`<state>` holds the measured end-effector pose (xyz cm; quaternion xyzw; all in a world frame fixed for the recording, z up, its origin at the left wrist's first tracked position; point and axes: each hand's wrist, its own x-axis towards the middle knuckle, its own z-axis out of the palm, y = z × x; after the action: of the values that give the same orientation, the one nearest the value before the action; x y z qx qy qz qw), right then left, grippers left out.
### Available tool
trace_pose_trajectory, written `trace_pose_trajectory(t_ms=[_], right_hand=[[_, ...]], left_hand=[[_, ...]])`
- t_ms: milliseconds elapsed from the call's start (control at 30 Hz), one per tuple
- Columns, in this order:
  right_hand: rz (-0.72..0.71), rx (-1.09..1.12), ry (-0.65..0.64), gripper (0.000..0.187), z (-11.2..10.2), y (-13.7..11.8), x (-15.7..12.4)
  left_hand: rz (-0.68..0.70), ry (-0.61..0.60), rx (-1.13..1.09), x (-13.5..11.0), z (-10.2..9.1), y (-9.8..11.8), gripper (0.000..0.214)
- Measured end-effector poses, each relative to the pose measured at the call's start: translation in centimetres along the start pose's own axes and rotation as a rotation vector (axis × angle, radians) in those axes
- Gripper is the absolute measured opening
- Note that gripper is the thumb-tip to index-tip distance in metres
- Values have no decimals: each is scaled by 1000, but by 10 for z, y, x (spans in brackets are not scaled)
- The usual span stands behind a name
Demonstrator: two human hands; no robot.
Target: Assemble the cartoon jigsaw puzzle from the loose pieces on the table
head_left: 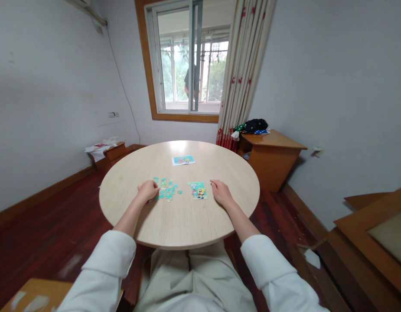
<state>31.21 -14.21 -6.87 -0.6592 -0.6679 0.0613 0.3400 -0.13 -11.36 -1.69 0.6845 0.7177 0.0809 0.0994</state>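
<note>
Loose jigsaw puzzle pieces (167,190), mostly turquoise, lie scattered left of the middle of the round table (184,225). My left hand (148,190) is at their left edge, fingers bent together close to the pieces; whatever they pinch is too small to make out. A partly joined jigsaw puzzle (199,191) with a yellow cartoon figure lies to the right of the pieces. Just right of it rests my right hand (221,192), its fingers curled and closed, apart from the puzzle. Its fingertips are too small to show what is in them.
A printed picture sheet (183,160) lies toward the table's far side. A wooden desk (272,151) with a dark cloth heap (256,126) stands at the back right. Papers cover a low cabinet (114,152) at the left. A person (191,82) shows beyond the window.
</note>
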Motion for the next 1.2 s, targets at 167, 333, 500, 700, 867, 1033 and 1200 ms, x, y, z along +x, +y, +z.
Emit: trace_pose_trajectory(t_ms=[167, 333, 500, 700, 867, 1033, 1200], right_hand=[[-1, 4, -3, 37, 1, 1, 1], [5, -5, -9, 37, 0, 1, 0], [11, 1, -18, 37, 0, 1, -1], [15, -5, -20, 37, 0, 1, -1], [17, -16, -26, 36, -1, 0, -1], [24, -20, -35, 37, -3, -2, -1], [27, -22, -34, 37, -4, -3, -2]], left_hand=[[-14, 14, 65, 11, -6, -13, 19], [-88, -14, 61, 18, -15, -31, 20], [-109, -25, 77, 19, -20, -38, 22], [-125, -30, 51, 19, -19, -39, 22], [-157, -31, -48, 21, -16, -42, 17], [-152, -6, -175, 22, -11, -46, 13], [-149, 7, -235, 22, -8, -47, 17]])
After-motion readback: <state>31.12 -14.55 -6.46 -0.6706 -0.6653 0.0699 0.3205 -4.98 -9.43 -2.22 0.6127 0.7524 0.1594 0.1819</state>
